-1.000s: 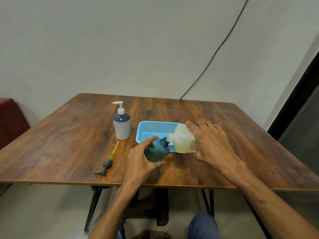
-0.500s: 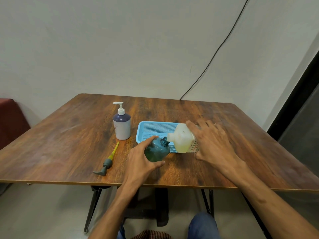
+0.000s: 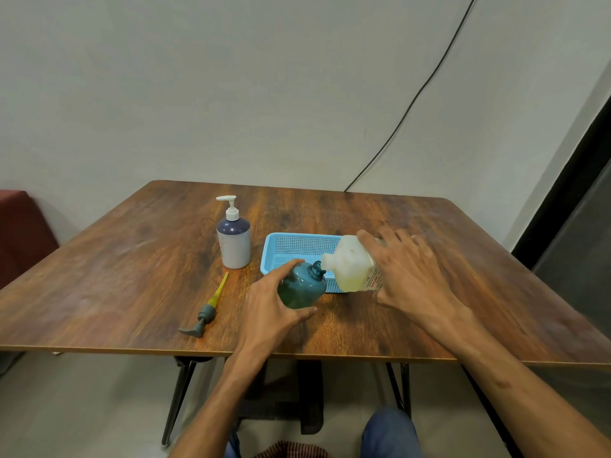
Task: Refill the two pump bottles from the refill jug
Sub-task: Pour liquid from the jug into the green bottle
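Teal pump bottle (image 3: 302, 289): near table (image 3: 132, 259) front edge, grasped by left hand (image 3: 267, 309); pump head (image 3: 206, 312) off, lying alongside. Refill jug (image 3: 352, 267): gripped by right hand (image 3: 410, 276), tipped, spout at neck. White pump bottle (image 3: 233, 241): pump on, apparently unfilled.

Two pump bottles (image 3: 233, 249) (image 3: 301, 288), one refill jug (image 3: 350, 269), one blue basket (image 3: 297, 239), one loose pump (image 3: 206, 314).

table (image 3: 132, 276) | white pump bottle (image 3: 233, 246) | blue tray (image 3: 297, 246) | loose pump (image 3: 206, 314)
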Demonstrator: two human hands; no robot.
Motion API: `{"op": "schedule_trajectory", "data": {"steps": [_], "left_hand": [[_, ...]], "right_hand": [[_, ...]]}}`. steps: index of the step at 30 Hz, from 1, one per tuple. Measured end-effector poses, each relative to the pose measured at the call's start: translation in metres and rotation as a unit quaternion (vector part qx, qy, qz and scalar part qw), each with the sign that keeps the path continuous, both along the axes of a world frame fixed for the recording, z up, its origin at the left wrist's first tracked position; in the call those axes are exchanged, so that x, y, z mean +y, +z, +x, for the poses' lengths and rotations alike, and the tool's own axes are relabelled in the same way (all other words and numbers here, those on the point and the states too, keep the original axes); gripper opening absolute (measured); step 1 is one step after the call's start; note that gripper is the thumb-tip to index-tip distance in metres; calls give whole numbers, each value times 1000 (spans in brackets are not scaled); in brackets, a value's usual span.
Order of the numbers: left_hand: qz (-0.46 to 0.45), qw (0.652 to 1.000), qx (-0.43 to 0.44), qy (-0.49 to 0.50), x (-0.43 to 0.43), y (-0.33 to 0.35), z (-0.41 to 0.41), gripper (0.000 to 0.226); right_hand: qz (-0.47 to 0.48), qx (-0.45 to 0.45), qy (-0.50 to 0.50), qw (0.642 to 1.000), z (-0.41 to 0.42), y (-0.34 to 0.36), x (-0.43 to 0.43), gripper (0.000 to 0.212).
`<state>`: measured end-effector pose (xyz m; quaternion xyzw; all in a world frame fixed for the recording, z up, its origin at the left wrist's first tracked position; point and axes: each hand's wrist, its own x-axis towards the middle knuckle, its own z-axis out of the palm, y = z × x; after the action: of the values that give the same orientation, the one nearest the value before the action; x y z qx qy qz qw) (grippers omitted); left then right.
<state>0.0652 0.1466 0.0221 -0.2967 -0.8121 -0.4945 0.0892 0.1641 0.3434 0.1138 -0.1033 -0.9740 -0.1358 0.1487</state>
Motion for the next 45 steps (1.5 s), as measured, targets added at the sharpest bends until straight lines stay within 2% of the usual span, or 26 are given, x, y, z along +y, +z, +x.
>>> {"op": "schedule_trajectory", "data": {"steps": [45], "left_hand": [[1,1000,17,-11,3,3,0,86]], "right_hand": [[6,-9,-3,1000,2,6,2,103]]}}
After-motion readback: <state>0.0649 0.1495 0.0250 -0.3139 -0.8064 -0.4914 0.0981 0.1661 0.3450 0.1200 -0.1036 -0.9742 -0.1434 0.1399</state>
